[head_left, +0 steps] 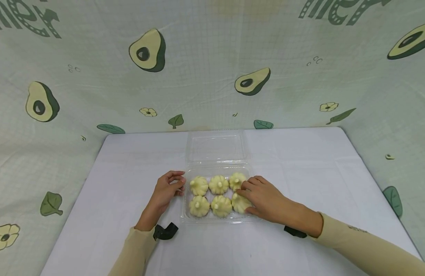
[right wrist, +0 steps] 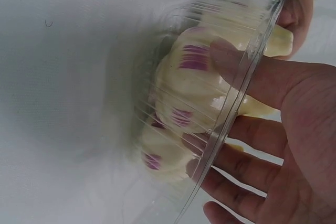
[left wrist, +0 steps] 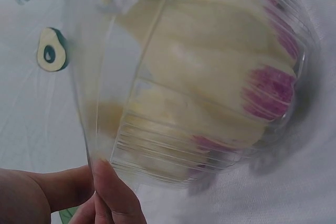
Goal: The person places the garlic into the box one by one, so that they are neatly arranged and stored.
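A clear plastic clamshell box (head_left: pixel 216 221) lies on the table with its lid (head_left: pixel 217 147) folded back, away from me. Several pale garlic bulbs (head_left: pixel 218 184) fill it in two rows; purple patches show low on them in the wrist views. At the box's left side, my left hand (head_left: pixel 168 188) pinches the rim between thumb and fingers. Reaching into the right end, my right hand (head_left: pixel 267 199) grips the near right garlic bulb (right wrist: pixel 199 77), thumb on its near side and fingers across the far side. Its fingers partly cover the far right bulb (head_left: pixel 237 180).
A white cloth covers the table (head_left: pixel 136 161). Behind and at both sides hangs a pale curtain (head_left: pixel 198 50) printed with avocados and leaves. Black wrist straps (head_left: pixel 165 231) show below both hands.
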A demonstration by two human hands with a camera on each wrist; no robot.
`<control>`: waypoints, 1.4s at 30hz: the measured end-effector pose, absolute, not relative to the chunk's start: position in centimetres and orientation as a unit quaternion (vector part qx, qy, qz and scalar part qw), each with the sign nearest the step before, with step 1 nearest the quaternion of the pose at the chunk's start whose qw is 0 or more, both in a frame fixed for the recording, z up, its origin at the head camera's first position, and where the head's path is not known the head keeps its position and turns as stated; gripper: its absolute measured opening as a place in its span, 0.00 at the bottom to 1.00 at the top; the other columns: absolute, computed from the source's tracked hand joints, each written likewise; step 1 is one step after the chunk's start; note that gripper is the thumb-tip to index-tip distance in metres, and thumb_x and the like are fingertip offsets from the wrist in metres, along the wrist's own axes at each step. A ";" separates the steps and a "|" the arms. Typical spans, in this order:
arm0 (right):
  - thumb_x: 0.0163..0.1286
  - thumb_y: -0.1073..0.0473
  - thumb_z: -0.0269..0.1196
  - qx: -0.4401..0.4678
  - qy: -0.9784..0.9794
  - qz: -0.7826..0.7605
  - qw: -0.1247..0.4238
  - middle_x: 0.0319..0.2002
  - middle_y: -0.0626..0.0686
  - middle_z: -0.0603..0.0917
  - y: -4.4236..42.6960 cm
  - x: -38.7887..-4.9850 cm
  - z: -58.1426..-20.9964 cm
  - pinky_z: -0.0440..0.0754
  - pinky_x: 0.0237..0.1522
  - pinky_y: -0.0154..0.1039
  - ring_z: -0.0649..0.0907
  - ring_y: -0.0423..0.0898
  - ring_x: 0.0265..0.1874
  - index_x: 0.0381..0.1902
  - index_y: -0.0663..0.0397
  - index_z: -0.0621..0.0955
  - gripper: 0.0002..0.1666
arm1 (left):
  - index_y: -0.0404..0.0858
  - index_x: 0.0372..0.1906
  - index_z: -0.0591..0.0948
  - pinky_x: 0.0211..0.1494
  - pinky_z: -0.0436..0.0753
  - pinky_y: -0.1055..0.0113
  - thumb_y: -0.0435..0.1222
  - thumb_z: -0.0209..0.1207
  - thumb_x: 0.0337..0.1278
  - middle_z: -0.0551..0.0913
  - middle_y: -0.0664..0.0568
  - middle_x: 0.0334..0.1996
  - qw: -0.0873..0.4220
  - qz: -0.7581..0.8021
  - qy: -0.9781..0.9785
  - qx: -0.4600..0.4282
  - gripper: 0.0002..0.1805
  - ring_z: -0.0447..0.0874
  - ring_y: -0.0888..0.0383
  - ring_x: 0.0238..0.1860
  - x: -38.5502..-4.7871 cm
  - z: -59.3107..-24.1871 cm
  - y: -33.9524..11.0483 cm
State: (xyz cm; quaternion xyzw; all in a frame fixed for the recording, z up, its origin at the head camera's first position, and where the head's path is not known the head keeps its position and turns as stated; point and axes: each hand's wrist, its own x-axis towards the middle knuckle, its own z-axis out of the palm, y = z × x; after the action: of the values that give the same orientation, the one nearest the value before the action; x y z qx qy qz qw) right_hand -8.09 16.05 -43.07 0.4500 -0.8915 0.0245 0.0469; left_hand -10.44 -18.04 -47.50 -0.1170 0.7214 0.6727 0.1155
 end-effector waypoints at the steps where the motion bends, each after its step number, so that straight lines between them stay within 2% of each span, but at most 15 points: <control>1: 0.53 0.48 0.85 0.450 -0.891 0.024 0.046 0.48 0.49 0.84 16.1 -8.1 -43.1 0.79 0.61 0.48 0.82 0.51 0.51 0.56 0.55 0.88 0.34 | 0.27 0.65 0.76 0.33 0.86 0.71 0.26 0.60 0.75 0.80 0.49 0.42 0.115 0.673 0.721 -0.118 0.18 0.80 0.59 0.33 -10.5 -47.5 -18.0; 22: 0.53 0.52 0.85 0.439 -0.897 0.042 0.034 0.47 0.49 0.86 15.9 -8.1 -43.3 0.79 0.61 0.48 0.83 0.51 0.52 0.55 0.54 0.89 0.31 | 0.27 0.65 0.76 0.33 0.86 0.71 0.27 0.59 0.76 0.80 0.49 0.41 0.115 0.670 0.725 -0.112 0.19 0.80 0.60 0.32 -10.2 -47.5 -18.1; 32: 0.55 0.53 0.84 0.444 -0.894 0.028 0.049 0.47 0.49 0.87 15.9 -8.0 -43.0 0.80 0.60 0.47 0.83 0.51 0.51 0.53 0.54 0.89 0.29 | 0.27 0.66 0.76 0.33 0.86 0.71 0.27 0.59 0.76 0.80 0.50 0.42 0.118 0.677 0.718 -0.113 0.19 0.80 0.60 0.32 -10.4 -47.6 -18.1; 37: 0.55 0.57 0.84 0.433 -0.899 0.045 0.049 0.50 0.50 0.87 16.4 -7.8 -42.2 0.79 0.62 0.49 0.83 0.51 0.53 0.56 0.56 0.87 0.30 | 0.27 0.66 0.76 0.33 0.86 0.71 0.26 0.59 0.76 0.80 0.50 0.41 0.119 0.677 0.718 -0.113 0.19 0.81 0.60 0.32 -10.4 -47.6 -18.1; 42: 0.57 0.60 0.82 0.414 -0.904 0.081 0.073 0.49 0.51 0.87 17.2 -8.0 -41.1 0.80 0.61 0.50 0.84 0.52 0.52 0.54 0.57 0.87 0.26 | 0.27 0.66 0.75 0.33 0.86 0.71 0.26 0.59 0.76 0.80 0.50 0.42 0.118 0.676 0.718 -0.111 0.19 0.81 0.60 0.31 -10.4 -47.6 -18.1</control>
State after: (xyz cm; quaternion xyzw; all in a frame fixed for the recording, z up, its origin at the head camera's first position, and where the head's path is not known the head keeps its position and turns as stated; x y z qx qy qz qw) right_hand -8.01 17.23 -41.10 0.4142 -0.9036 0.0811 0.0733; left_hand -10.43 -18.05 -47.58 -0.1114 0.7184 0.6764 0.1183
